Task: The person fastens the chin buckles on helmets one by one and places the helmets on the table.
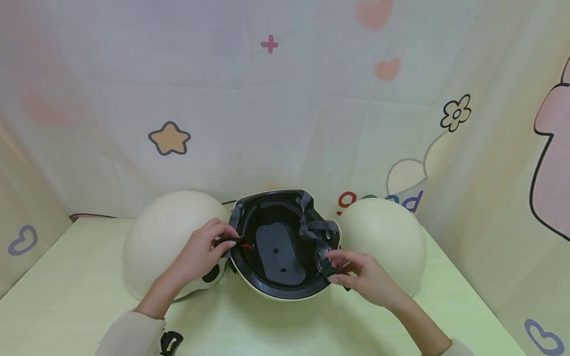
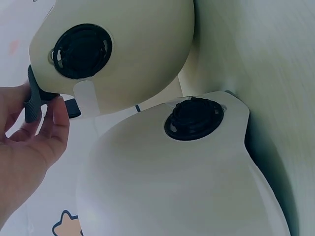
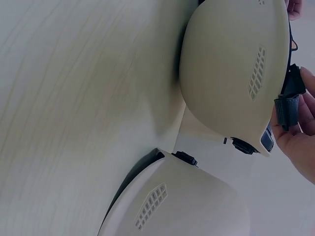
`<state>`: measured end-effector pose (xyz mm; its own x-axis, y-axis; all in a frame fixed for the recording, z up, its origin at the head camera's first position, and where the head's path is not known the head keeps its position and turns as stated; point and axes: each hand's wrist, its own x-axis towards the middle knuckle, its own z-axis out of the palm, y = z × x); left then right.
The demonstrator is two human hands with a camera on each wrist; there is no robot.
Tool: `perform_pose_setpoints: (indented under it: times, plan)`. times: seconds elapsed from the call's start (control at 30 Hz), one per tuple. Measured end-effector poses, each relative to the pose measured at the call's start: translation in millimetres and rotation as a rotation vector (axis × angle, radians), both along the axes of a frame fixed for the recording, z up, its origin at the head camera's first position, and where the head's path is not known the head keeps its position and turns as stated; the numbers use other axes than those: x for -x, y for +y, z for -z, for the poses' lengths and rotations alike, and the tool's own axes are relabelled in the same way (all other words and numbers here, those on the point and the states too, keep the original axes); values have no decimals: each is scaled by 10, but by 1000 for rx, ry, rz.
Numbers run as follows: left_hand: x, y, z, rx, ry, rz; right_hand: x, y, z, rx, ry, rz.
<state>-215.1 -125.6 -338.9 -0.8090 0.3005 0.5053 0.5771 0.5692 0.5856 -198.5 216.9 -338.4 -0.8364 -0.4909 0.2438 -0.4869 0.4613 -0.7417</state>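
A cream helmet [image 1: 289, 294] stands in the middle of the table with its black lining facing me. By its left rim, my left hand [image 1: 196, 257] pinches a dark strap end with a small red part; in the left wrist view this strap piece [image 2: 33, 101] sits between thumb and fingers. My right hand [image 1: 369, 282] holds a black buckle [image 1: 326, 267] at the right rim, beside clear plastic on the strap. The right wrist view shows the buckle piece [image 3: 288, 108] against the fingertips. Grey webbing [image 1: 305, 217] hangs inside the helmet's right side.
Two more cream helmets, one at the left [image 1: 165, 232] and one at the right [image 1: 385, 237], rest dome up close beside the middle one. A patterned curtain [image 1: 276, 123] hangs behind the pale table [image 1: 249, 331]. A black item [image 1: 171, 342] is at the left sleeve.
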Motion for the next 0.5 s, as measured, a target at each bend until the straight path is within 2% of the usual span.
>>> perform_pose_setpoints:
  times: [0.3, 0.4, 0.5]
  plan:
    - [10, 8, -60, -58, 26, 40, 2, -18, -85, -2, 77, 23]
    - [8, 18, -90, -91, 5, 68, 18, -20, -120, -2, 102, 15]
    - [3, 27, -118, -127, -44, 90, 37, -25, -166, -7, 142, 10]
